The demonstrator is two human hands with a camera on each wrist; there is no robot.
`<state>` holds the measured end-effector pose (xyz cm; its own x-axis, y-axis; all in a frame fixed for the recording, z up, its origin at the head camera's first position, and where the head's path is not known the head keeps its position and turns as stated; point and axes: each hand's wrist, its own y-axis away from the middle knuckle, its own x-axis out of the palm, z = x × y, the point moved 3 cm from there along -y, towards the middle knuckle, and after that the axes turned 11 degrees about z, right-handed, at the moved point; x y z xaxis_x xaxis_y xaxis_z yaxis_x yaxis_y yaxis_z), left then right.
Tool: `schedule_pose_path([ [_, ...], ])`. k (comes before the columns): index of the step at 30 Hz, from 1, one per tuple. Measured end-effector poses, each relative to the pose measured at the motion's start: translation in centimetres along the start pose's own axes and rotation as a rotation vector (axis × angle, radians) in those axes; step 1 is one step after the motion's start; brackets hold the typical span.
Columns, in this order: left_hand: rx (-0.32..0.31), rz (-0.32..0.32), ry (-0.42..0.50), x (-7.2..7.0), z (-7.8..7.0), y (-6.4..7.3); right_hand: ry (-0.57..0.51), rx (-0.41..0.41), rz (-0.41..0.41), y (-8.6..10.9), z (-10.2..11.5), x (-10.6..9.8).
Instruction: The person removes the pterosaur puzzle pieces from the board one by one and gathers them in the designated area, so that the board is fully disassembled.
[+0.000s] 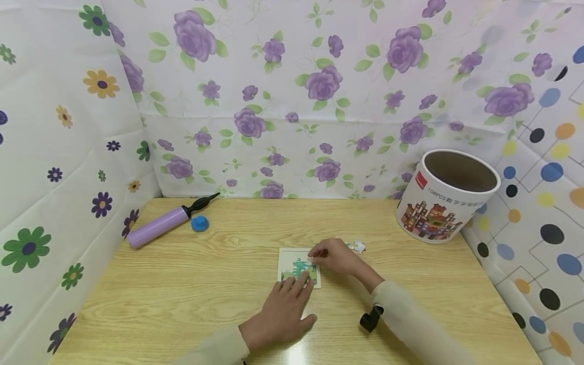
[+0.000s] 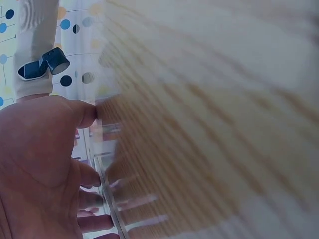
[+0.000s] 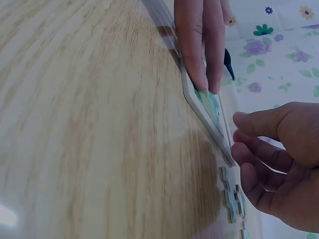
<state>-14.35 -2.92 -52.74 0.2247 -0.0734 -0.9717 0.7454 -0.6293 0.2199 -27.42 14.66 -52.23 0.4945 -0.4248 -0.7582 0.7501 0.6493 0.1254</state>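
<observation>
A small square jigsaw puzzle (image 1: 286,258) with a pale frame lies on the table, partly filled with green and teal picture pieces. My left hand (image 1: 285,309) rests palm down at its near edge, its straight fingertips pressing on the assembled pieces. At the upper right corner, my right hand (image 1: 339,257) has thumb and fingers drawn together and pinches a small pale puzzle piece (image 1: 311,260), mostly hidden by the fingertips. In the right wrist view, the puzzle frame (image 3: 207,117) lies just beyond the right fingertips. Loose puzzle pieces (image 1: 358,247) lie behind the right hand.
A large white printed bucket (image 1: 433,213) stands at the back right. To the back left lie a purple hand pump (image 1: 159,227) with a black nozzle and a small blue toy duck (image 1: 199,223). Patterned cloth walls (image 1: 292,152) border the wooden table (image 1: 205,294).
</observation>
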Motion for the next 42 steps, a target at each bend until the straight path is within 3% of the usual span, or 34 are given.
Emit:
schedule_pose_path([
  [5,-0.011,0.03,0.012,-0.2,0.0,-0.2,0.032,-0.018,0.011,-1.0,0.2,0.5],
  [16,-0.014,-0.015,0.02,-0.3,-0.1,-0.4,0.038,-0.017,0.04,-1.9,0.7,1.4],
  [23,-0.033,-0.008,0.009,-0.5,-0.2,-0.4,0.046,0.002,0.03,-2.3,0.9,2.1],
  [31,-0.018,-0.008,0.028,-0.3,-0.1,-0.5,0.004,0.024,0.011,-2.5,1.2,2.5],
  [42,-0.01,-0.033,-0.014,0.0,0.3,-0.7,-0.09,0.013,0.006,-2.4,1.7,2.0],
])
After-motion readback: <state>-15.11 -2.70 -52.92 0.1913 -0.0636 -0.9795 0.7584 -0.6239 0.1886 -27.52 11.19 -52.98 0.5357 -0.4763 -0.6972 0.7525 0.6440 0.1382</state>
